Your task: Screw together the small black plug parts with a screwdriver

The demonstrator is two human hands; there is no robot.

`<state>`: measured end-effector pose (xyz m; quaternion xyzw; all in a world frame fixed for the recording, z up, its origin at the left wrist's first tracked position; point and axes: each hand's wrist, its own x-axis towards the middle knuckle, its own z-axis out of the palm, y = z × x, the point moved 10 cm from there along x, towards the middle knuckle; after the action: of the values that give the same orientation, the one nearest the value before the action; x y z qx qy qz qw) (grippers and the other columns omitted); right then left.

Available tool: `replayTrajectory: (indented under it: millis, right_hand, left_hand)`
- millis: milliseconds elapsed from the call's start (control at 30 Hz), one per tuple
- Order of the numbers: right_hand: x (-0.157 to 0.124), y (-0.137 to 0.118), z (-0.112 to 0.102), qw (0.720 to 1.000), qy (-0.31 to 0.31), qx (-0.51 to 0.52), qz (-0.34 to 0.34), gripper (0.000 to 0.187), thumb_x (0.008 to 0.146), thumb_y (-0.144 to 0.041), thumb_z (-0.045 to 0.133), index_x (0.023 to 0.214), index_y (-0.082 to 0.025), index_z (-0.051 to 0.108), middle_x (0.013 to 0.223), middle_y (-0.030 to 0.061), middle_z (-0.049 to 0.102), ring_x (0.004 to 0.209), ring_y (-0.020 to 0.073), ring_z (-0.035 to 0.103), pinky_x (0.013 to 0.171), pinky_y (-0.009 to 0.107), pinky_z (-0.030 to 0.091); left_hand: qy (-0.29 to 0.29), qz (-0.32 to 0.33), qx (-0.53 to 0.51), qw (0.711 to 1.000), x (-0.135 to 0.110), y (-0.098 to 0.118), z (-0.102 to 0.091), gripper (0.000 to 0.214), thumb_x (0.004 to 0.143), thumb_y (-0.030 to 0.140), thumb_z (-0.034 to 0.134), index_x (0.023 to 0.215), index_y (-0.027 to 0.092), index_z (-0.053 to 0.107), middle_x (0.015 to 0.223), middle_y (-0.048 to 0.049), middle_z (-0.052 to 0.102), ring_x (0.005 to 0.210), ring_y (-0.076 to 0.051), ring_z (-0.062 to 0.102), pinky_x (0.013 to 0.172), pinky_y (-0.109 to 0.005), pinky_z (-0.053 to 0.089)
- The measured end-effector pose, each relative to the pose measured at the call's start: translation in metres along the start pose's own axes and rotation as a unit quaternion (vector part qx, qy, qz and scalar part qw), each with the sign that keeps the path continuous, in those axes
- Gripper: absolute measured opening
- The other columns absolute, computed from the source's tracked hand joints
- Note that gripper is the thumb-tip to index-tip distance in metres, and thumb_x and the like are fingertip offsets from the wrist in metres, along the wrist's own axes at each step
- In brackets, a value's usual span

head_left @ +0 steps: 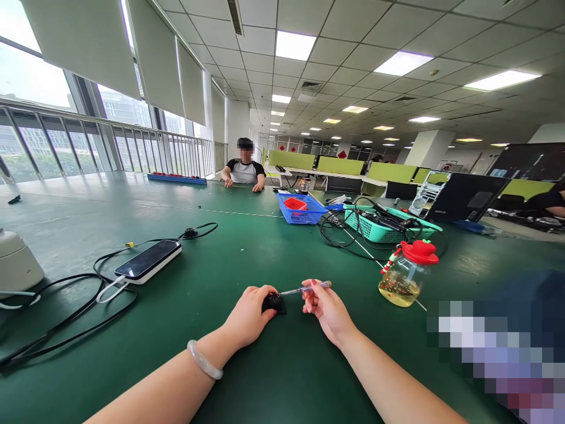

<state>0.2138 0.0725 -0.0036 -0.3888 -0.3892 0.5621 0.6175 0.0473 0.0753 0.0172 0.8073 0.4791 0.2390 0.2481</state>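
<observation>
A broad green table (220, 259) stretches beside bright windows (35, 73), and at its far edge a person (245, 171) in a grey shirt with black sleeves sits with both hands by the tabletop. Toward the right, a teal basket (375, 235) heaped with black cables (388, 221) stands near a smaller blue basket (304, 218) holding a red tray (295, 204). A red-lidded glass jar (399, 288) of yellowish liquid stands closer in. In the foreground, the left hand (249, 315), a pale bangle (204, 360) above its wrist, closes thumb and fingers on a small black object (274, 302) at the table's near middle; the right hand (325, 307) pinches a slender screwdriver (305, 288), its tip pointing left at the object, though whether they touch cannot be told
</observation>
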Motion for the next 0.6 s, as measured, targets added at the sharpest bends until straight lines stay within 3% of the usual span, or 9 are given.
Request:
replayTrajectory:
  millis: [267,600]
  right_hand:
    - [0.002,0.005,-0.005,1.000,0.010,0.017,0.012,0.028,0.066,-0.038,0.073,0.082,-0.017,0.065,0.060,-0.0018,0.059,0.047,0.0095,0.048,0.053,0.028,0.046]
    - [0.002,0.012,0.000,0.999,-0.024,0.004,0.038,0.030,0.068,-0.040,0.074,0.084,-0.016,0.067,0.065,0.0015,0.065,0.050,0.0104,0.051,0.056,0.028,0.048]
  left_hand:
    - [-0.003,-0.003,0.002,1.000,0.000,0.001,0.000,0.032,0.078,0.019,0.056,0.109,0.026,0.059,0.106,-0.0044,0.065,0.111,-0.025,0.052,0.098,-0.040,0.042]
    - [-0.002,-0.004,0.002,1.000,0.000,-0.001,0.000,0.034,0.077,0.017,0.057,0.110,0.026,0.060,0.107,-0.0048,0.065,0.111,-0.025,0.052,0.098,-0.038,0.042]
